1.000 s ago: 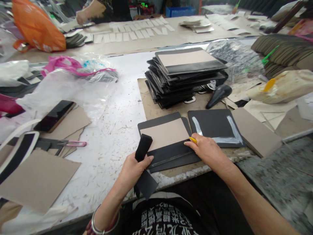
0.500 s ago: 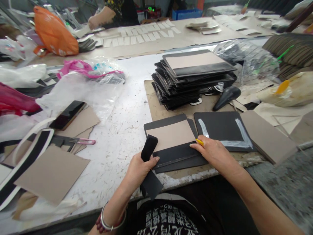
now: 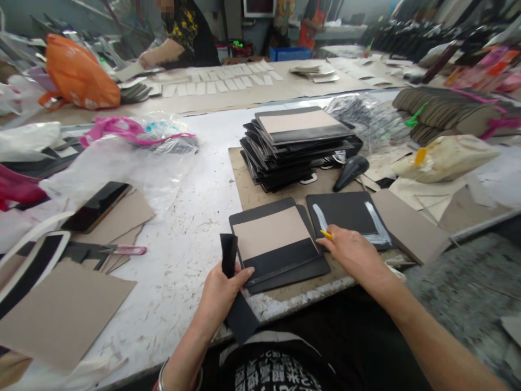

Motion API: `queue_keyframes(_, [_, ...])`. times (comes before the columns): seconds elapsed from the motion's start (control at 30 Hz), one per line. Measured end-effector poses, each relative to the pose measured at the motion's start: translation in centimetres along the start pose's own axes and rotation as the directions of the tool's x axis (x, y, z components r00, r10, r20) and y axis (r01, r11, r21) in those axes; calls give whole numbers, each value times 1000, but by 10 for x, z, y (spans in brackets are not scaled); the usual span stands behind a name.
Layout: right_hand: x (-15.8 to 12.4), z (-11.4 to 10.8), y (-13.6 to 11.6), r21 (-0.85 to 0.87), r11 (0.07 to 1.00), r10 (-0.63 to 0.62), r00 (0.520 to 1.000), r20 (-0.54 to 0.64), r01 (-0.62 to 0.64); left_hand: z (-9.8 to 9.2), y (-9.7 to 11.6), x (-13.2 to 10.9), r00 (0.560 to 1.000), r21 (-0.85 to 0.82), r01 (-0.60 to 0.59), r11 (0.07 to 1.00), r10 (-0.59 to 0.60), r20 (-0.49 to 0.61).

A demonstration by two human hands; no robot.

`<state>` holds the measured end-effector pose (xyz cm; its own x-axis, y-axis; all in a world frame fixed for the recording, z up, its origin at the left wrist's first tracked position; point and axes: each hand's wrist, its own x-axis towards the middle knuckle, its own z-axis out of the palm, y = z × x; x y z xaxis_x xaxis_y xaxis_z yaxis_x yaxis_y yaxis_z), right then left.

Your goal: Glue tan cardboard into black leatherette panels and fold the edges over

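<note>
Mottled grey floor (image 3: 459,304), scrap-flecked white worktable (image 3: 214,174) — beige table (image 3: 280,89) beyond, grey wall (image 3: 73,10).

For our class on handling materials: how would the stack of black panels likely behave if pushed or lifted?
The stack of black panels would probably slide apart if pushed, since its edges jut unevenly. Its many layers may make it heavy to lift whole. The panels seem fairly stiff, as overhanging edges barely droop.

Panel (image 3: 266,233): beige face, black band below, lying flat, overlapping dark board (image 3: 316,268) | Black strip (image 3: 243,319): slanted, upper end just beside panel's left edge | Yellow item (image 3: 326,234): mostly hidden, near panel's right edge | White-smeared black piece (image 3: 345,209): flat, right of panel
</note>
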<state>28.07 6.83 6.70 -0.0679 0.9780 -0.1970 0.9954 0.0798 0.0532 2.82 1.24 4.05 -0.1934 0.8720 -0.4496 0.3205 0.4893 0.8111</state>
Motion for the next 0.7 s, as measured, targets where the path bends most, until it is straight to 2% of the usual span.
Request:
queue_keyframes(0.07, [-5, -1, 3, -15, 1000, 2, 999, -43, -3, 0, -1, 0, 1000, 4, -13, 1000, 13, 8])
queue_keyframes(0.17, [-13, 6, 1, 49, 997, -62, 995, -79, 66, 1, -3, 0, 1000, 21, -18, 1000, 18, -4])
queue_keyframes(0.3, [-26, 23, -13, 97, 991, -73, 986, -150, 88, 4, -7, 2, 998, -71, -41, 997, 38, -48])
queue_keyframes(0.4, [-33, 30, -20, 127, 988, -63, 981, -185, 88, 5, -11, 4, 995, -106, -94, 990, 90, -39])
queue_keyframes(0.5, [-32, 22, -18, 321, 946, 17, 981, -195, 47, 4, -14, 5, 994, -128, -110, 986, 107, -31])
queue_keyframes(0.6, [-28, 3, -13, 522, 849, 144, 985, -91, -76, 2, -16, 3, 996, -182, -91, 979, 86, -35])
queue_keyframes(0.7, [-27, -15, -12, 640, 761, 131, 991, 4, -103, -4, -14, -2, 999, -300, -38, 953, 27, -39])
